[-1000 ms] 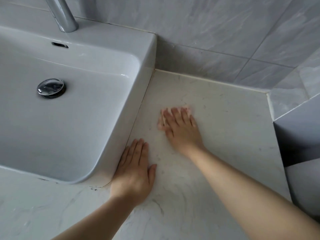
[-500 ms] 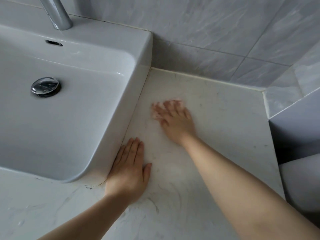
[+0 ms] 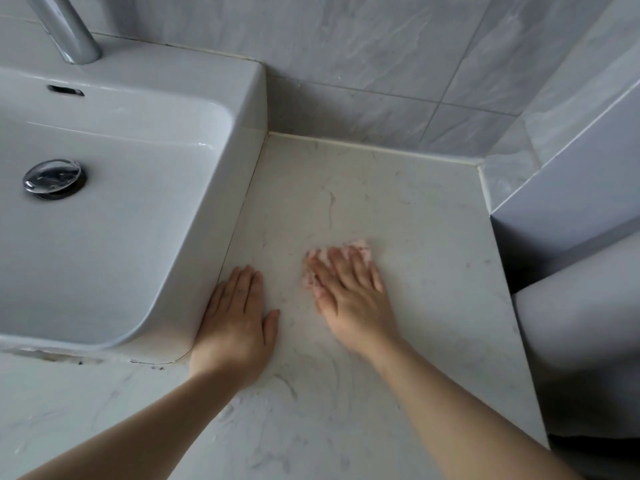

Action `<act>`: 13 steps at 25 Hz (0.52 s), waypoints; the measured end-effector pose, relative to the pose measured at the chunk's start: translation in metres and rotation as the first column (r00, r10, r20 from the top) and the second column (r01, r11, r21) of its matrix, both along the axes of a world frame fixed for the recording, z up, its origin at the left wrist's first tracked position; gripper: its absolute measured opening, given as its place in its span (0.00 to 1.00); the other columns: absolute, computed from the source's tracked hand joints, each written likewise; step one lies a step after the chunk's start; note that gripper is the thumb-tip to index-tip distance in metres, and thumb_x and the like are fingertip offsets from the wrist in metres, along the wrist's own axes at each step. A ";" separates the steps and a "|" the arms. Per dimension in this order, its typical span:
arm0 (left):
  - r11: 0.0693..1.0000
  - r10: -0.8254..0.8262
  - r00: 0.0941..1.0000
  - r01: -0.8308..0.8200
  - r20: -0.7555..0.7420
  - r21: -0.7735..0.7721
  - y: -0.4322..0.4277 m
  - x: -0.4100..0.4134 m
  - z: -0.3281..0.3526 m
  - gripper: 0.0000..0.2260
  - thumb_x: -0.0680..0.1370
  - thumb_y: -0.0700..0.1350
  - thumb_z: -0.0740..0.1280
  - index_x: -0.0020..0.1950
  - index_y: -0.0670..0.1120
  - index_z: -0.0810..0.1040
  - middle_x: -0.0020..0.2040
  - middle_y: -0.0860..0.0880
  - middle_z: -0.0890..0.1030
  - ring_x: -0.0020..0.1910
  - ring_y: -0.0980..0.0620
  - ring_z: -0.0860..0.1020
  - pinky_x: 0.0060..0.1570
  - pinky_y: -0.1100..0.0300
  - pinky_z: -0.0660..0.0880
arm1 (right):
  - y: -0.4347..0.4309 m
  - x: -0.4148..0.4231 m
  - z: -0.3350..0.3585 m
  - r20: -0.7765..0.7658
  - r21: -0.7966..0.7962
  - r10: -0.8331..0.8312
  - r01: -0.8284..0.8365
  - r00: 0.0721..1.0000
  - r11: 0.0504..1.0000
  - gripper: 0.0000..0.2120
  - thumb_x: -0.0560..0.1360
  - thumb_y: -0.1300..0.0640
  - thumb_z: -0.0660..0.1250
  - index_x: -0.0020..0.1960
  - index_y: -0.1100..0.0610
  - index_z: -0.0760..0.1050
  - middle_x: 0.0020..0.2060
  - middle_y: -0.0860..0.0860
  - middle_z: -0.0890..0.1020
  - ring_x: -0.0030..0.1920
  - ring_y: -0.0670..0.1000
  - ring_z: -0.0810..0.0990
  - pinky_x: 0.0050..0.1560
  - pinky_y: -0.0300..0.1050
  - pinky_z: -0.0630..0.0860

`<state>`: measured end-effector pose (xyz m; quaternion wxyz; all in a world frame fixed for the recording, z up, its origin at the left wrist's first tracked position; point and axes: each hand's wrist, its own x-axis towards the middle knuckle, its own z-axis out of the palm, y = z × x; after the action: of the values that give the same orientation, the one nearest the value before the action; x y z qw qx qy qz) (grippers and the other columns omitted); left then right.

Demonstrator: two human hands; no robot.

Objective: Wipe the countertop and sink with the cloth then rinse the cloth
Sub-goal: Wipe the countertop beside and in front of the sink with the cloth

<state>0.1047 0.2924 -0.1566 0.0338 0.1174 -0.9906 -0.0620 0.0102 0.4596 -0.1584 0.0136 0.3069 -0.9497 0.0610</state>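
Two hands rest on our pale marble bench (image 3: 398, 202) beside the white sink (image 3: 138, 220): the left hand (image 3: 235, 327) lies flat, fingers together, touching the sink's side and holding nothing. The right hand (image 3: 349, 296) has its grip spread flat, pressing a small pink cloth (image 3: 360, 244) onto the bench. We judge the cloth soft, light and limp, best gathered whole under the palm.

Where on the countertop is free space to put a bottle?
Free: the countertop between the cloth under the right hand and the tiled wall; also between the forearms. Crowded: beside the sink, where the left hand rests.
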 end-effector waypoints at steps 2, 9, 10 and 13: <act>1.000 -0.003 1.000 0.003 -0.002 -0.002 0.000 -0.001 0.000 0.27 0.76 0.52 0.51 0.66 0.34 0.70 0.66 0.36 0.72 0.66 0.39 0.71 0.67 0.54 0.54 | 0.012 -0.017 0.003 0.024 0.035 0.046 -0.047 0.999 0.998 0.24 0.76 0.46 0.51 0.68 0.50 0.72 0.66 0.54 0.76 0.66 0.61 0.73 0.66 0.55 0.64; 1.000 -0.001 1.000 0.001 0.003 0.002 -0.001 -0.001 -0.003 0.29 0.77 0.54 0.47 0.69 0.36 0.66 0.69 0.38 0.69 0.70 0.42 0.65 0.70 0.54 0.53 | 0.128 -0.040 -0.002 -0.023 0.088 -0.390 0.391 0.920 0.916 0.31 0.80 0.43 0.34 0.75 0.53 0.59 0.73 0.58 0.65 0.73 0.61 0.60 0.71 0.60 0.54; 1.000 0.001 1.000 -0.001 0.003 -0.006 -0.001 -0.002 -0.001 0.29 0.77 0.54 0.47 0.69 0.35 0.67 0.69 0.38 0.69 0.70 0.41 0.66 0.69 0.54 0.53 | 0.123 -0.012 -0.004 -0.051 0.051 -0.334 0.337 0.941 0.940 0.26 0.81 0.46 0.41 0.73 0.54 0.63 0.70 0.59 0.69 0.71 0.60 0.64 0.69 0.59 0.59; 1.000 -0.004 1.000 0.004 0.025 -0.005 -0.001 -0.001 -0.001 0.30 0.77 0.54 0.46 0.69 0.36 0.66 0.70 0.38 0.68 0.70 0.41 0.65 0.70 0.52 0.55 | 0.122 -0.005 0.001 -0.043 0.017 -0.200 0.201 0.979 0.980 0.24 0.79 0.45 0.48 0.70 0.53 0.68 0.65 0.58 0.74 0.68 0.60 0.67 0.67 0.55 0.61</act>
<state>0.1037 0.2914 -0.1580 0.0215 0.1161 -0.9913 -0.0581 0.0051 0.5812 -0.1572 0.0357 0.2111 -0.9759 0.0427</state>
